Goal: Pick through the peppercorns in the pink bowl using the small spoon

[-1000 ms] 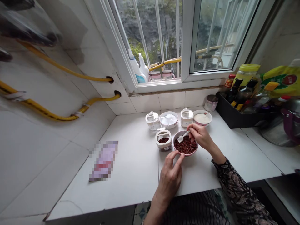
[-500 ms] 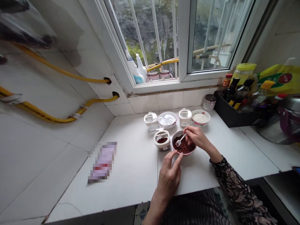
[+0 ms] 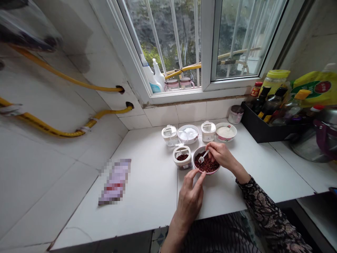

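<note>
My right hand (image 3: pixel 219 154) pinches a small white spoon (image 3: pixel 203 156), its scoop over the dark red grains in a bowl (image 3: pixel 207 173). The fingertips of my left hand (image 3: pixel 191 193) touch the near rim of that bowl, thumb and fingers apart. Just left of the bowl stands a clear jar with a cream rim (image 3: pixel 182 160), its lid raised, dark red grains inside. Behind are a lidded jar (image 3: pixel 169 136), a bowl of white powder (image 3: pixel 187 134), a second lidded jar (image 3: pixel 208 131) and a bowl of pale grains (image 3: pixel 225 132).
A black box (image 3: pixel 271 128) of bottles and a metal pot (image 3: pixel 310 140) stand on the right. A small jar (image 3: pixel 235 114) is beside the box. A blurred purple packet (image 3: pixel 117 181) lies at the left of the white counter (image 3: pixel 147 196). Behind is a barred window.
The spoon's scoop has shifted very slightly to the right and up over the grains. My left hand stays at the bowl's rim.
</note>
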### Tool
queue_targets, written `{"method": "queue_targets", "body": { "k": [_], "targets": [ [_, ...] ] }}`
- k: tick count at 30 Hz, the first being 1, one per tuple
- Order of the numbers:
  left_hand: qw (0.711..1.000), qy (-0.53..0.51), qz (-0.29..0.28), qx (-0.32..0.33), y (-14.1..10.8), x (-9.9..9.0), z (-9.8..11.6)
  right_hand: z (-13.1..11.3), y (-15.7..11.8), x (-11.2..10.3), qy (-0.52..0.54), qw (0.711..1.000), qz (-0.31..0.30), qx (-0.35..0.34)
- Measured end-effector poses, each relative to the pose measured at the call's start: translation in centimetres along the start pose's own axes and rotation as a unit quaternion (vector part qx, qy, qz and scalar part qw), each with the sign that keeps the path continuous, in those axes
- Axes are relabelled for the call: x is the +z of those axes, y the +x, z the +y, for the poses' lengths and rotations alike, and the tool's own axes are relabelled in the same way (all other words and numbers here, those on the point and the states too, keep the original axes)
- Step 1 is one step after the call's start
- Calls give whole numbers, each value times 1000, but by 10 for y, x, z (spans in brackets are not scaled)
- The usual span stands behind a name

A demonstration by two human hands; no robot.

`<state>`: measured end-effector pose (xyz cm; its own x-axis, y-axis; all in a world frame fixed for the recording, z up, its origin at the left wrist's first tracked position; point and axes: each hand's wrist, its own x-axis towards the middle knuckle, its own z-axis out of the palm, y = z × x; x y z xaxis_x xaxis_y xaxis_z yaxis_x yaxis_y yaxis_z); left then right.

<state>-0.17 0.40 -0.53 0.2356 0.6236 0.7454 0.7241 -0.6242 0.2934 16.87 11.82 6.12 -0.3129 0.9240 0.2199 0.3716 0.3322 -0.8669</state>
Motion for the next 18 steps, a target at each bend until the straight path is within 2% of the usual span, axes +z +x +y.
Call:
{"method": "queue_targets", "body": {
  "k": [9,18],
  "targets": [
    [1000,-1,-5,7,0,-1,-1,2,2,-2,113,992,13,55],
    [1000,-8,0,2,0,0,0,3,6,-3,180,979,37,92]
  ]
}}
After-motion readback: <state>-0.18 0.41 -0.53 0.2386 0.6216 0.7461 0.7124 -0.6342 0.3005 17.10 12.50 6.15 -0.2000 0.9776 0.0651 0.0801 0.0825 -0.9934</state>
